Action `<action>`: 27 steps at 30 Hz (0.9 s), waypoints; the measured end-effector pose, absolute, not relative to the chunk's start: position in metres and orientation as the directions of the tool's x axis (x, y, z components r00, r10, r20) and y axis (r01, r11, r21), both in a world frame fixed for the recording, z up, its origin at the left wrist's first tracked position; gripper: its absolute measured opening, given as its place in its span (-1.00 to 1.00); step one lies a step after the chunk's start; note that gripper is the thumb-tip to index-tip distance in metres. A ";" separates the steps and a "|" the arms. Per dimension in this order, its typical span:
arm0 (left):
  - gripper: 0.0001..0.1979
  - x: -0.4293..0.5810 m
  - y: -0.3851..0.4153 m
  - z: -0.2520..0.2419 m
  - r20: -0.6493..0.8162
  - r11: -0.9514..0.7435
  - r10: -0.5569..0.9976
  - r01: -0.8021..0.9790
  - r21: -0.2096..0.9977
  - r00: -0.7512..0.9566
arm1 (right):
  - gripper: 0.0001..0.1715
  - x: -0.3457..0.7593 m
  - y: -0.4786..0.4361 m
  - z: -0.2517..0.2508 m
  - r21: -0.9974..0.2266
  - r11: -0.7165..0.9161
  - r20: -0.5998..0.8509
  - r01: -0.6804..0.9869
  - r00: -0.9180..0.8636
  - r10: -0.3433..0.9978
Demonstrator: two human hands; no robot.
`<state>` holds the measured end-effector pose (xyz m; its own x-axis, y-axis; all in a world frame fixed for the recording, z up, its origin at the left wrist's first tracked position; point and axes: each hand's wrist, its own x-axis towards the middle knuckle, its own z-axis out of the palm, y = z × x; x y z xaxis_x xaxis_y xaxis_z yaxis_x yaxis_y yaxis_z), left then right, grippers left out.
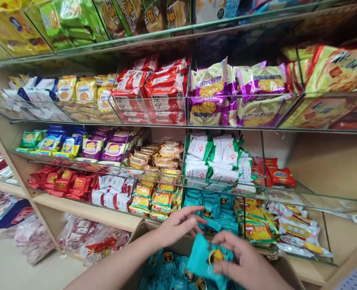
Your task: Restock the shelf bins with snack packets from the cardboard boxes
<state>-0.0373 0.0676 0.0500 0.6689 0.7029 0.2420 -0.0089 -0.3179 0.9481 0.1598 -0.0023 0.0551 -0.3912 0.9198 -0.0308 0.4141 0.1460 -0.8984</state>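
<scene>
My right hand (241,259) pinches a teal snack packet (201,255) with a dark and yellow print, thumb on its front. It is held above an open cardboard box (144,228) filled with more teal packets (166,268). My left hand (180,225) reaches forward with its fingers stretched and slightly apart, and nothing shows in it. Just beyond its fingertips, teal packets (219,219) of the same look sit in a bottom shelf compartment; whether the fingers touch them I cannot tell.
Glass-fronted shelves hold rows of wrapped snacks. Left of the teal compartment are yellow-green packets (162,199); right of it, orange-green packets (257,225). White-green packets (223,149) lie above, behind a glass edge. Plastic bags of goods (78,231) rest under the shelves.
</scene>
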 end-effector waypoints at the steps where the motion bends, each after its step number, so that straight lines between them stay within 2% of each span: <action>1: -0.46 -0.035 0.068 0.048 0.219 -0.244 0.709 -0.058 0.968 0.670 | -0.69 0.163 0.002 0.054 -0.944 0.117 0.010 0.307 -0.331 0.944; 3: -0.40 -0.029 0.068 0.044 0.180 -0.143 0.727 -0.109 0.984 0.663 | -0.63 0.170 0.010 0.050 -0.979 0.098 0.055 0.181 -0.229 0.972; 6: -0.42 -0.020 0.070 0.040 0.113 -0.040 0.764 -0.127 0.991 0.635 | -0.55 0.175 0.018 0.042 -0.985 0.100 0.076 0.138 -0.172 0.982; 9: -0.45 -0.016 0.071 0.039 0.085 -0.015 0.813 -0.126 0.992 0.575 | -0.45 0.176 0.020 0.037 -0.991 0.073 0.056 0.115 -0.148 0.987; 13: -0.44 -0.018 0.071 0.036 0.130 -0.054 0.813 -0.149 0.987 0.567 | -0.39 0.173 0.019 0.032 -0.988 0.057 0.038 0.141 -0.135 0.990; 16: -0.38 -0.019 0.069 0.031 0.177 -0.113 0.768 -0.141 0.984 0.616 | -0.43 0.170 0.019 0.028 -0.978 0.095 0.067 0.187 -0.151 0.986; 20: -0.35 -0.020 0.065 0.031 0.225 -0.246 0.761 -0.051 0.968 0.608 | -0.70 0.168 0.020 0.026 -0.949 0.163 0.118 0.271 -0.172 0.978; 22: -0.37 -0.022 0.062 0.033 0.240 -0.299 0.772 0.002 0.954 0.589 | -0.73 0.166 0.020 0.026 -0.935 0.184 0.132 0.302 -0.184 0.974; 24: -0.33 -0.022 0.059 0.036 0.242 -0.298 0.765 -0.006 0.955 0.597 | -0.74 0.164 0.019 0.027 -0.941 0.199 0.154 0.273 -0.177 0.972; 27: -0.14 -0.021 0.056 0.036 0.217 -0.214 0.723 -0.086 0.973 0.656 | -0.71 0.161 0.018 0.025 -0.962 0.210 0.184 0.175 -0.151 0.971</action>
